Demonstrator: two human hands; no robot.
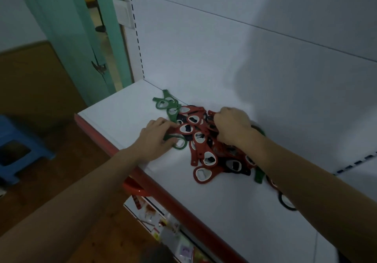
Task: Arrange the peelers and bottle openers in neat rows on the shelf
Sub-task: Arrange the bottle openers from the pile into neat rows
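Left hand: lies knuckles up at the left edge of the heap, fingers curled round the handle of a green bottle opener.
Green bottle opener: flat on the shelf, its ring end poking out past the fingertips, touching the nearest red openers.
Right hand: knuckles up on the far side of the heap, fingers bent down among the red openers; whether they pinch one cannot be told.
Pile of bottle openers: a loose tangle of red, black and a few green pieces, overlapping at all angles, lying between the two hands and spreading toward the front edge.
Green cluster: a few green openers at the back left of the pile, close to the back panel.
Black ring opener: lies apart to the right, partly hidden under the right forearm.
Shelf: white top with a red front edge.
Back panel: plain white, rising behind the pile.
Lower shelf goods: blurred packets below the red edge.
Blue stool: on the wooden floor, well to the left.
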